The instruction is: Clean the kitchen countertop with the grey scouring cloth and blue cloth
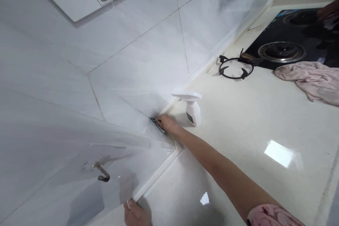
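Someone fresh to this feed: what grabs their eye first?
Probably the right hand, holding a small grey tool low at the tiled wall. Beside it, a white spray bottle stands on the pale counter. Farther right, a black pan support lies next to the dark hob, near a crumpled pink cloth.

A: Worn stuff?
B: Pink sleeve [272, 216], lower right of frame, darker red patterning, small dark patch [249, 222] at its edge
A: Arm?
B: Right forearm [222, 173] bare down to right hand [167, 123], mid-frame
A: Left hand [137, 214]?
B: Bare too, bottom of frame
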Available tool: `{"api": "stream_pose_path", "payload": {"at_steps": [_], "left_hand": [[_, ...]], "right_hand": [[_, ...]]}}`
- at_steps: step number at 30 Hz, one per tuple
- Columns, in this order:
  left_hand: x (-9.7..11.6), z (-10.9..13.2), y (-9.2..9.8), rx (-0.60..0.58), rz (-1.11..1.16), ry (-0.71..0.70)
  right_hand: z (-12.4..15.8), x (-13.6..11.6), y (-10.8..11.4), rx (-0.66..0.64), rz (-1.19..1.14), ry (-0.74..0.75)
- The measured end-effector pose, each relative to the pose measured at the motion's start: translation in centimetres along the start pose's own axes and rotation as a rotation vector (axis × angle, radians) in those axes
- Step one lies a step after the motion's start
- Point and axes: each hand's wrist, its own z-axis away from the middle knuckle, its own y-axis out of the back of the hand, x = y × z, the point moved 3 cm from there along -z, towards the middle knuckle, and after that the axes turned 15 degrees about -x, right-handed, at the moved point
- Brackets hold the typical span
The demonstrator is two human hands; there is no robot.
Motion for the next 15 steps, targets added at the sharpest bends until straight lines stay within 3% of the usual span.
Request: {"api": "stream_pose_path", "payload": {"at_steps": [6, 15], "left_hand": [[1.4, 0.4, 0.5, 0.003, 0.001, -0.038], [2.4, 0.8, 0.7, -0.007, 0.025, -0.025]], "right_hand": [[4.1, 0.8, -0.5, -0.033, 0.07, 0.033], [11.4, 2.9, -3.1, -0.011, 0.126, 0.031]]}}
